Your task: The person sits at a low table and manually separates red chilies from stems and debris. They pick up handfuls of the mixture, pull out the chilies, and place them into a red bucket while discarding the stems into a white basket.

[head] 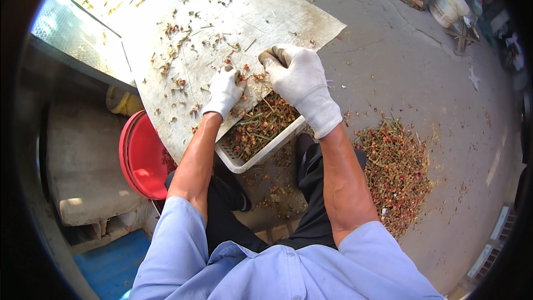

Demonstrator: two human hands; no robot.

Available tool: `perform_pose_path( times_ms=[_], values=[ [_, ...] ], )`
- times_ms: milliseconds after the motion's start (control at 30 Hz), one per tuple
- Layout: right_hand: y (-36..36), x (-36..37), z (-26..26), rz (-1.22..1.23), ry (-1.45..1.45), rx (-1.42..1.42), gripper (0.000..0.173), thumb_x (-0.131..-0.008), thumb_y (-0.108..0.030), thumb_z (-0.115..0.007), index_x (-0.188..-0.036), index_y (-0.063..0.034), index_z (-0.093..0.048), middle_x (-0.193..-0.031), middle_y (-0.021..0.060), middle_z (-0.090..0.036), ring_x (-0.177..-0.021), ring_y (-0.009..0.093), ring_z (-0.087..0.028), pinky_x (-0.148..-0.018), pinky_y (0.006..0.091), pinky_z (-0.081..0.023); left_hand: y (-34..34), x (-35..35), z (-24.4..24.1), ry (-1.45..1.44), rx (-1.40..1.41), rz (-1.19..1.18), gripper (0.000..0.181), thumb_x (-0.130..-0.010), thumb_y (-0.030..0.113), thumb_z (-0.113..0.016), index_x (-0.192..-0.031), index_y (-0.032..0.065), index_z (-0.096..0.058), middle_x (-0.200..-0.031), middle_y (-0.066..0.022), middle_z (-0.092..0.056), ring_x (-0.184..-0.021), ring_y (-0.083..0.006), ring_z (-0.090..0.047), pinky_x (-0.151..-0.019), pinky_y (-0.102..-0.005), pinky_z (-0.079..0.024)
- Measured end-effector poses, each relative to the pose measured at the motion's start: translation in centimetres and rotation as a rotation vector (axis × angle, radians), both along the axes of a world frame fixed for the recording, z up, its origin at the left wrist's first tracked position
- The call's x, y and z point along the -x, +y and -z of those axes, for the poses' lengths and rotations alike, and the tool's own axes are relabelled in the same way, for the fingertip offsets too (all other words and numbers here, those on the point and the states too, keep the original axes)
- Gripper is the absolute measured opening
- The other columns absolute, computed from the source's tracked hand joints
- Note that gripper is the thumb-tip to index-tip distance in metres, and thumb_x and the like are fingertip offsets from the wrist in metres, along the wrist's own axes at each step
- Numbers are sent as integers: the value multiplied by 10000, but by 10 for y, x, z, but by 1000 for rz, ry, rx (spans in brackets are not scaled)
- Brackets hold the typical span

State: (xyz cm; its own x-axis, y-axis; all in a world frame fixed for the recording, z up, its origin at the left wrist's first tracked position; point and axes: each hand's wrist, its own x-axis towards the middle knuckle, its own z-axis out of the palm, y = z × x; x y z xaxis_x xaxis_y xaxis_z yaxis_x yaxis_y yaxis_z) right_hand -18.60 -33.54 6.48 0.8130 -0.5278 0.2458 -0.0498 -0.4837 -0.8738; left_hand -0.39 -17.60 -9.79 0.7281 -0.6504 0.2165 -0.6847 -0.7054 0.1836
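White knitted gloves cover both of my hands. My left hand (224,91) is low over a pale board (250,12), fingertips curled beside small dried stems and red bits (250,76). Whether anything is between those fingers is hidden. Higher and to the right, my right hand (297,68) has its thumb and fingers drawn together above the board's edge; I cannot tell if they pinch something. Scattered over the board lie more dried stems and caps (170,56), resembling chili pepper tops. Partly under the board, a white plastic crate (266,150) holds a heap of similar stems (266,123).
A red plastic tub (143,162) with red pieces inside stands left of the board. On the concrete floor to my right lies a large pile of stems (393,175). A whitish bucket (449,6) and a small wooden stand (461,39) are at the far right.
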Motion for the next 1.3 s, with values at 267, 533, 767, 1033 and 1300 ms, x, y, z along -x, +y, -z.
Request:
perform_pose_path(
  times_ms=[267, 533, 767, 1033, 1300],
  values=[
    [-5, 5, 1, 9, -34, 69, 251, -937, -271, -712, -943, -27, -769, -851, 226, -724, -818, 411, -727, -720, 469, -557, -5, 0, 11, -64, 97, 44, 217, -815, 201, -812, -948, 38, -762, -1078, -137, -727, -980, -359, -706, -873, -442, -554],
    [-7, 7, 7, 1, -60, 147, 232, -905, -248, -705, -966, -33, -768, -896, 237, -728, -866, 421, -723, -775, 486, -559, 5, 16, -41, 69, 270, 17, 207, -861, 137, -772, -1037, 30, -745, -973, -206, -744, -877, -386, -731, -816, -427, -584],
    [6, 0, -1, -103, 159, 19, 276, -942, -199, -712, -1127, -1, -767, -1032, 227, -767, -961, 329, -769, -857, 390, -580, 18, 57, -100, 580, 741, 69, 176, -979, 28, -708, -1141, -39, -700, -956, -72, -752, -854, -99, -695, -783, -263, -578],
    [31, -19, 6, -158, 70, -175, 287, -956, -226, -713, -1130, -6, -771, -1018, 219, -767, -935, 316, -770, -841, 385, -575, 24, 85, -125, 426, 837, 178, 192, -917, 28, -752, -1094, -36, -712, -936, -120, -777, -855, -156, -752, -781, -314, -602],
    [53, -38, 9, -193, -30, -422, 191, -952, -79, -724, -1079, 59, -757, -935, 132, -793, -830, 137, -723, -766, 298, -570, 43, 84, -138, 411, 893, 198, 213, -942, -14, -718, -1151, -48, -704, -951, -103, -771, -856, -142, -755, -778, -293, -614]
  ],
)
